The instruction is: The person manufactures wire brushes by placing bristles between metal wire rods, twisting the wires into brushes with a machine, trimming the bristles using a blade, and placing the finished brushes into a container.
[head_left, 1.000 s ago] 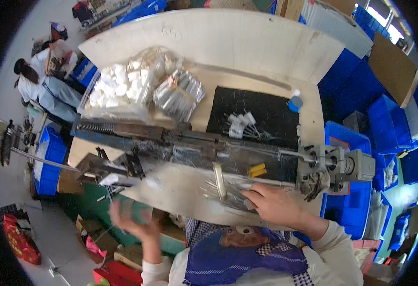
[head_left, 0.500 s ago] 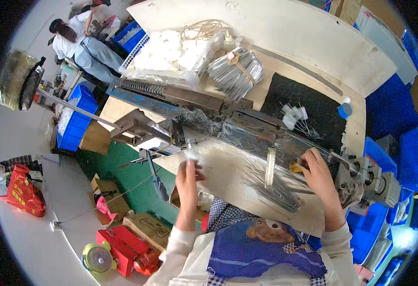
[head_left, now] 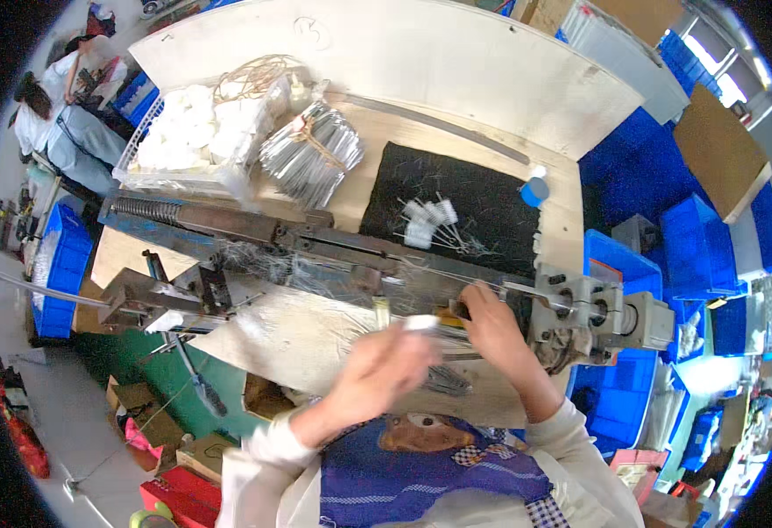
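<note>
Left hand [head_left: 382,370] shifted right since earlier frame, now close to right hand [head_left: 492,321], gripping blurred white piece [head_left: 421,323]. Right hand's grip unreadable, at 9 o'clock of grey machine head [head_left: 593,308]; fingertips hidden.

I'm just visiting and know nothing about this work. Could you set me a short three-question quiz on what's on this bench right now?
1. True or false: the black mat is bare.
2. Which hand is nearer the grey metal block at the machine's end: left hand or right hand?
3. Beside the tied bundle of thin metal rods, the white pieces sit in: A) a clear tray, B) a blue crate, C) a cardboard box.

Key:
1. False; small white-tipped sticks lie on it.
2. Right hand.
3. A.
</note>
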The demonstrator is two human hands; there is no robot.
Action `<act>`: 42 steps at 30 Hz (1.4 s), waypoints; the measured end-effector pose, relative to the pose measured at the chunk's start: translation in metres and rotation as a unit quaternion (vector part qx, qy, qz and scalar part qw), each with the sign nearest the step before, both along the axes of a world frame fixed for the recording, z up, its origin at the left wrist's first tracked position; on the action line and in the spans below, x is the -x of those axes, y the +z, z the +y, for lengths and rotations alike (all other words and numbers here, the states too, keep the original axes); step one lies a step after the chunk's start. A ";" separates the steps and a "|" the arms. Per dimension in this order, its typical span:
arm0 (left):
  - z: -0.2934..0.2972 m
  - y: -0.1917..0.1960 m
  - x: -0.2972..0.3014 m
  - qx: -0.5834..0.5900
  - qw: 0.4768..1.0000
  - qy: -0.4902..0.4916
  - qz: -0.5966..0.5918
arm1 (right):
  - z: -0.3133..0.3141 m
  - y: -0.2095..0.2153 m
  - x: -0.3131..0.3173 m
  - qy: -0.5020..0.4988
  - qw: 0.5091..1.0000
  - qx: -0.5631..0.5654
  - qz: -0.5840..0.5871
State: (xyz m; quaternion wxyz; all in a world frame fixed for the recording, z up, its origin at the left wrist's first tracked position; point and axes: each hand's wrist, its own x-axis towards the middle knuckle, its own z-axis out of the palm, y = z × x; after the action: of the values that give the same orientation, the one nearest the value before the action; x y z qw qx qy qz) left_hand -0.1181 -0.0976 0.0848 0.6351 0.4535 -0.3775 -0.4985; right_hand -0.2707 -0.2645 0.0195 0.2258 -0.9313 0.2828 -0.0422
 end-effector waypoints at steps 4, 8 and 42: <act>-0.073 -0.005 0.029 -0.144 0.956 -0.121 0.223 | 0.010 0.005 0.011 0.026 0.993 -0.042 -0.104; -0.078 -0.019 0.030 -0.140 0.956 0.015 0.259 | 0.034 0.038 0.050 0.056 0.993 0.055 -0.089; -0.060 -0.005 0.011 -0.001 0.838 -0.036 0.545 | 0.002 0.130 -0.044 0.043 0.993 -0.069 -0.086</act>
State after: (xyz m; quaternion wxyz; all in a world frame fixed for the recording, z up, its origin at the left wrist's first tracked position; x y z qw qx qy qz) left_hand -0.1291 -0.1575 0.0796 0.7193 0.0954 0.0136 -0.6880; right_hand -0.2267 -0.2625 0.1491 0.3146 -0.9176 0.2245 -0.0925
